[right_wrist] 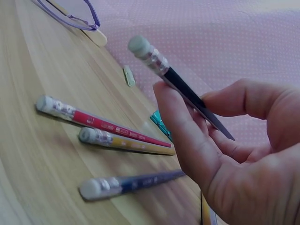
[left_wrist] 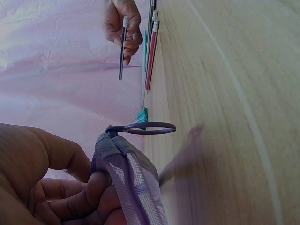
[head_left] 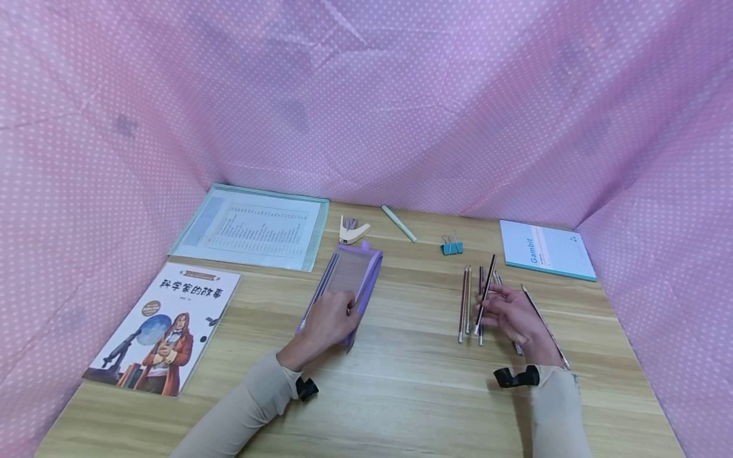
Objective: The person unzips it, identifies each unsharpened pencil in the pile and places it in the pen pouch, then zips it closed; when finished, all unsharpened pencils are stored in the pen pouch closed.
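My left hand (head_left: 329, 318) grips the near end of a purple mesh pencil case (head_left: 350, 270), whose zipper pull ring (left_wrist: 150, 127) shows in the left wrist view. Dark pencils (head_left: 321, 289) lie along the case's left side; whether inside cannot be told. Above the table on the right, my right hand (head_left: 512, 312) pinches a black pencil (right_wrist: 187, 93) between thumb and fingers, its white eraser end toward me. Below it lie a red pencil (right_wrist: 112, 126), a yellow pencil (right_wrist: 126, 142) and a dark blue pencil (right_wrist: 136, 183). Another pencil (head_left: 541, 318) is right of the hand.
Behind the case are a stapler (head_left: 353, 230), a pale green pen (head_left: 399, 222) and a teal binder clip (head_left: 452, 246). A notebook (head_left: 550, 251) lies far right. On the left are a document folder (head_left: 252, 226) and a book (head_left: 166, 327). Pink curtains (head_left: 401, 114) surround the table.
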`<state>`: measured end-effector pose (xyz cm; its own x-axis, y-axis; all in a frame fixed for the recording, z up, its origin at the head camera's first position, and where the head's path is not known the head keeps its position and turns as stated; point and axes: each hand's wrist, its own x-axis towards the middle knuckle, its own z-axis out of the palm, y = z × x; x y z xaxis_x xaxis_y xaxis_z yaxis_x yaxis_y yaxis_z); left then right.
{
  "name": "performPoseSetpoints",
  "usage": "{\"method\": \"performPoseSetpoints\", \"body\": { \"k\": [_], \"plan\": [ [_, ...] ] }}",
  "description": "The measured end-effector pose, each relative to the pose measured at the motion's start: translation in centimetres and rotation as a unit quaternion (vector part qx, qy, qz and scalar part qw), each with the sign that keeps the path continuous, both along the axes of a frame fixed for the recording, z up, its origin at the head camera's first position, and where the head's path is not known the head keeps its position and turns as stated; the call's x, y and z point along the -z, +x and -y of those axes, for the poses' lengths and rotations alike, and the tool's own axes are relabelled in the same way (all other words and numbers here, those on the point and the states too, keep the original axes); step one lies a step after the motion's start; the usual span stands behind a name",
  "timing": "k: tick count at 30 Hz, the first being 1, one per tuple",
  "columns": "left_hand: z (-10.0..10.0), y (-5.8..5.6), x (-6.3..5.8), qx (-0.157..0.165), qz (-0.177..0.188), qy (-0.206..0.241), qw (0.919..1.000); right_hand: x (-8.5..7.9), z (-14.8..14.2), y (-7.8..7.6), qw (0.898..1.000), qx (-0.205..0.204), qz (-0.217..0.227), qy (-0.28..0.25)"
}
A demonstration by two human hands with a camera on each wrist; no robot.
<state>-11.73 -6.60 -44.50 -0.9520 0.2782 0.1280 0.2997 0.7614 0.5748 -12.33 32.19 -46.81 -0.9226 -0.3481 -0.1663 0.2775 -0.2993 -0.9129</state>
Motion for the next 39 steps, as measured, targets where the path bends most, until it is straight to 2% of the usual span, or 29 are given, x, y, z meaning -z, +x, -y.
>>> {"method": "performPoseSetpoints", "body": {
  "k": [14,24,32,39],
  "plan": [
    [0.0,0.0,0.0,-0.002,0.003,-0.001,1.0000,0.5,1.3,-0.2,0.998,-0.035,0.003,-0.060],
    [-0.1,0.0,0.0,-0.003,-0.002,-0.006,1.0000,0.7,3.7,-0.5,0.999,-0.030,0.022,-0.021],
    [-0.1,0.0,-0.1,-0.003,0.001,-0.005,1.0000,0.8,5.6,-0.4,0.998,-0.009,0.063,0.014],
    [0.0,0.0,0.0,-0.002,0.006,-0.004,1.0000,1.2,7.3,-0.3,0.997,-0.018,0.076,0.015]
  ]
}}
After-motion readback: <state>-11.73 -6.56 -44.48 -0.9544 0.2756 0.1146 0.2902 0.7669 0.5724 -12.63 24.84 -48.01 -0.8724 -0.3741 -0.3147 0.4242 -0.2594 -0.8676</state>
